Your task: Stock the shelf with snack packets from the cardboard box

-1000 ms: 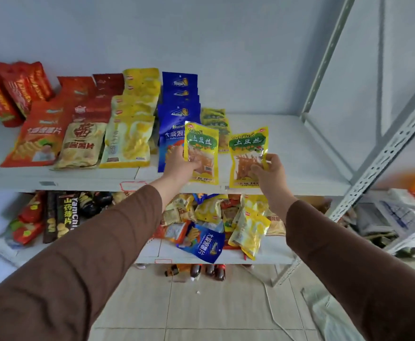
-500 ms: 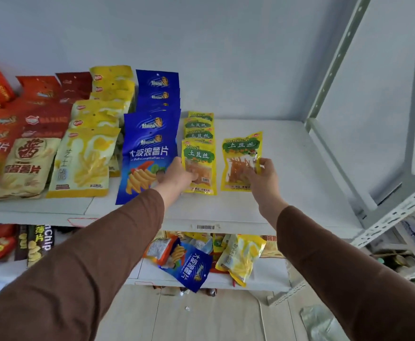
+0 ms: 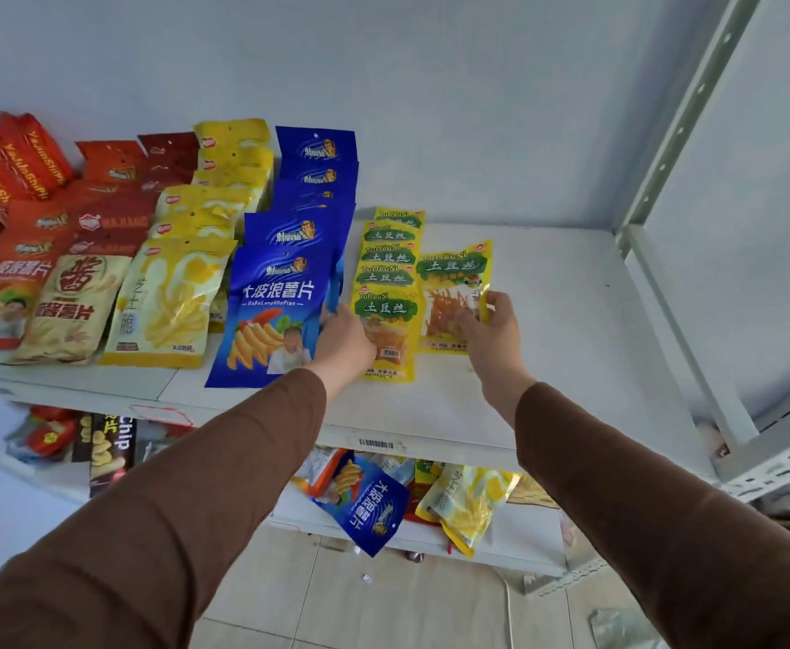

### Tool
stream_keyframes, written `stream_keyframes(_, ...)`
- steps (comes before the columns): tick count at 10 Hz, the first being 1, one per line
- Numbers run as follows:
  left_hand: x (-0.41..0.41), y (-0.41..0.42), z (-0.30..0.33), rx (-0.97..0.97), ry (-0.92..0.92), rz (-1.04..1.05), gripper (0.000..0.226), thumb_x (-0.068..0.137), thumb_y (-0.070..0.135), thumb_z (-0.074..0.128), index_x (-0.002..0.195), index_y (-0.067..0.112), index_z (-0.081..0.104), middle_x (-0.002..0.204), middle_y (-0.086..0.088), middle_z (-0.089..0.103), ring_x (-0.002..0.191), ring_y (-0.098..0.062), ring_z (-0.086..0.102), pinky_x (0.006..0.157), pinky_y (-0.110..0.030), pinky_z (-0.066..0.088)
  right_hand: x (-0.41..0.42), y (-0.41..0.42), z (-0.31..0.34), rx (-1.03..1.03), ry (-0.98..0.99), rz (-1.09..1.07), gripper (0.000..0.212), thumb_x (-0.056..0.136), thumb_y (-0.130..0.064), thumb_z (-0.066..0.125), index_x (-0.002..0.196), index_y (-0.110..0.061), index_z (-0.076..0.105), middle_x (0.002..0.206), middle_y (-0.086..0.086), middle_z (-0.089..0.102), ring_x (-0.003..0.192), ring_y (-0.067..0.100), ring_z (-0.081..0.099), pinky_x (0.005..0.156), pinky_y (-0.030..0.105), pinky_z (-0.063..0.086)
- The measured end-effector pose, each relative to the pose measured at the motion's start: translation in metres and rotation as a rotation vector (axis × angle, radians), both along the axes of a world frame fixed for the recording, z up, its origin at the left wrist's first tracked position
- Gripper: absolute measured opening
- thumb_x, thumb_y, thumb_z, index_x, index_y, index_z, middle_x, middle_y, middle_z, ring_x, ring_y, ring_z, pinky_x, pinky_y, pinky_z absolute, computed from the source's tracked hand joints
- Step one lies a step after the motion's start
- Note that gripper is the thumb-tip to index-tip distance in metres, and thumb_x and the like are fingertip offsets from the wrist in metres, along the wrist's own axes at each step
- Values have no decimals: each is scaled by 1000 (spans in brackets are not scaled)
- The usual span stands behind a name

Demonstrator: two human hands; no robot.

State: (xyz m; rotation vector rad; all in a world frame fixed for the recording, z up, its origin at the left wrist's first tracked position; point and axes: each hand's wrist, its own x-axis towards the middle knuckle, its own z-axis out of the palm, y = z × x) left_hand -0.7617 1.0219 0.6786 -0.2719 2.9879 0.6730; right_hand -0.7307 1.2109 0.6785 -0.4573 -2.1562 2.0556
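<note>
Packets have settled since a moment ago: left hand (image 3: 343,337) presses one yellow packet (image 3: 386,334) onto the shelf (image 3: 547,367) row's front; right hand (image 3: 491,330) still pinches the second packet (image 3: 454,292), now lying flat beside it.

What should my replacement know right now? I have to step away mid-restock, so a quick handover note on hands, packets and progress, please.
Left hand: rests on the front yellow-green packet of the overlapping row lying on the upper shelf; grip hidden.
Right hand: pinches a second yellow-green packet, starting a new row just right of the first.
Done: red, beige, yellow and blue packets laid out to the left.
Left: release both packets and fill the bare right part of the shelf. The cardboard box is out of view.
</note>
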Motion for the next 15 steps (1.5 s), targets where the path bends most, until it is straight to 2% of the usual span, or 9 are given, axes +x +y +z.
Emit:
stream_keyframes(1, 2, 3, 6, -103, 55, -63, 52, 94, 16, 62, 135, -4, 38, 144, -24, 39, 130, -37, 45, 101, -39, 42, 3, -5, 5, -35, 11, -14, 27, 94, -18, 55, 120, -25, 51, 105, 6, 74, 96, 25, 73, 81, 42, 58)
stream_keyframes(2, 2, -7, 16, -108, 148, -116, 41, 94, 10, 61, 129, -2, 43, 133, -20, 43, 117, -38, 52, 90, -40, 44, 12, -17, 7, -76, 9, 10, 30, 96, -14, 56, 125, -19, 51, 105, 7, 74, 85, 18, 73, 75, 32, 56)
stream_keyframes(4, 7, -65, 35, -126, 347, -269, 36, 97, 13, 59, 132, 9, 50, 130, -15, 50, 119, -32, 50, 93, -40, 46, 37, -58, -4, -98, -68, 149, 24, 96, -7, 62, 113, -20, 53, 101, 7, 72, 90, 23, 73, 81, 37, 59)
stream_keyframes(5, 17, -85, 34, -136, 382, -293, 34, 97, 19, 60, 130, 13, 52, 130, -11, 53, 122, -29, 48, 91, -40, 47, 48, -76, -13, 57, -134, 147, 24, 96, -9, 64, 115, -18, 53, 99, 6, 70, 87, 21, 69, 76, 35, 56)
stream_keyframes(7, 30, -106, 24, -113, 379, -339, 34, 94, 22, 63, 127, 15, 55, 130, -8, 56, 122, -28, 48, 91, -39, 47, 51, -90, -20, 416, -195, 69, 30, 93, -23, 67, 116, -14, 50, 100, 4, 64, 90, 26, 65, 77, 45, 58)
stream_keyframes(8, 34, -108, 21, -119, 391, -345, 34, 94, 24, 63, 127, 16, 54, 130, -7, 56, 121, -26, 49, 87, -37, 46, 53, -92, -19, 628, -196, 68, 26, 93, -27, 62, 109, -14, 46, 99, 4, 60, 94, 28, 59, 69, 38, 46)
stream_keyframes(9, 36, -110, 21, -109, 378, -350, 36, 95, 25, 64, 128, 17, 54, 133, -6, 56, 123, -26, 49, 89, -38, 47, 54, -90, -22, 726, -217, 77, 29, 95, -33, 59, 109, -13, 44, 106, 8, 61, 94, 29, 55, 72, 34, 39)
stream_keyframes(11, 37, -111, 18, -98, 360, -359, 36, 95, 26, 63, 129, 17, 54, 131, -6, 57, 121, -27, 50, 87, -39, 48, 55, -87, -21, 700, -233, 48, 49, 95, -48, 63, 119, -11, 43, 117, 7, 58, 98, 27, 57, 78, 35, 43)
stream_keyframes(15, 36, -117, 22, -78, 344, -387, 36, 95, 25, 62, 130, 18, 53, 133, -4, 56, 121, -25, 49, 89, -39, 48, 54, -85, -1, 739, -259, 76, 61, 95, -43, 61, 139, -8, 39, 138, 11, 46, 121, 32, 53, 93, 38, 43)
